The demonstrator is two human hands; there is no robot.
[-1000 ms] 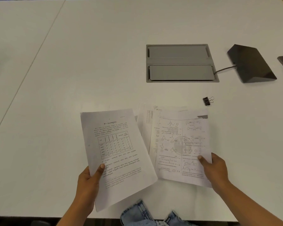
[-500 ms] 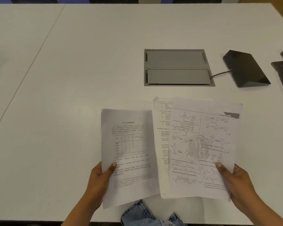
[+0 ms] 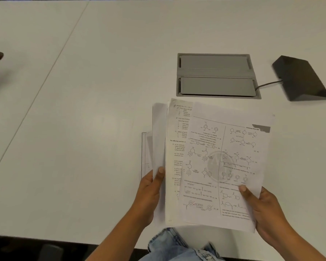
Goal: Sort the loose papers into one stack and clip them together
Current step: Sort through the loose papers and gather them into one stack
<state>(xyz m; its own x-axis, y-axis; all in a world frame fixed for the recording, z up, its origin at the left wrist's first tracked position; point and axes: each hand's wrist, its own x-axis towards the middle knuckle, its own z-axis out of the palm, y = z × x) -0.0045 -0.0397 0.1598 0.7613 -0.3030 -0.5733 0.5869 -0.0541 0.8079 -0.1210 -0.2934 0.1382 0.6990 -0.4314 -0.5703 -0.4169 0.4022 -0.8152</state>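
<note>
Several printed papers (image 3: pixel 211 161) are held fanned together above the white table (image 3: pixel 83 129), near its front edge. The top sheet (image 3: pixel 233 157) shows chemistry diagrams and sits skewed to the right over the others. My left hand (image 3: pixel 151 193) grips the left edge of the papers, thumb on a blank sheet (image 3: pixel 159 140). My right hand (image 3: pixel 262 206) grips the lower right corner of the top sheet, thumb on its face. The binder clip is hidden, out of sight behind the papers.
A grey recessed cable box (image 3: pixel 216 76) lies in the table just beyond the papers. A black wedge-shaped device (image 3: pixel 299 78) with a cable sits at the right. A seam between tables (image 3: pixel 51 72) runs diagonally at the left. My jeans (image 3: pixel 177 245) show below the table edge.
My left hand has brought its sheet rightward under the right hand's sheets, so the two groups now overlap as one fanned bundle. The binder clip seen earlier is now covered.
</note>
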